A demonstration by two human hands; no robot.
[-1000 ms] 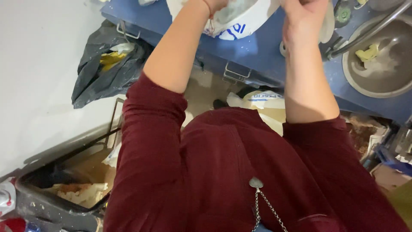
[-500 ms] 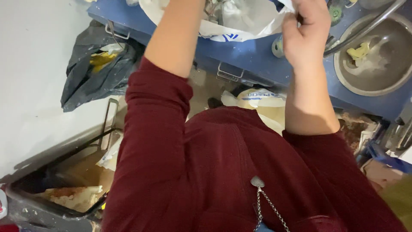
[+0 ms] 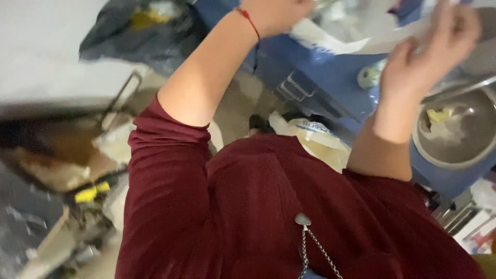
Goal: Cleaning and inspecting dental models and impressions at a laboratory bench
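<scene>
Since the earlier frame our view has swung and blurred, so the black trash bag (image 3: 139,28) now sits up at eleven o'clock and the round metal sink (image 3: 454,132) has dropped to three o'clock. Both our arms have risen with the white plastic bag (image 3: 356,36), which stretches across the top edge between twelve and two o'clock, above the blue counter (image 3: 320,72). Our left hand (image 3: 276,13) is at twelve o'clock, closed on the bag's left rim, with a thin red string around its wrist. Our right hand (image 3: 429,59) is at two o'clock, fingers curled around the bag's right rim, though motion blur keeps us from seeing the grip clearly. Inside the sink lies something yellow and white, too smeared to name. Another pale bag (image 3: 315,137) lies on the floor below the counter, near the picture's centre. At eight o'clock we make out only a blurred clutter with a yellow piece (image 3: 93,194) in it.
</scene>
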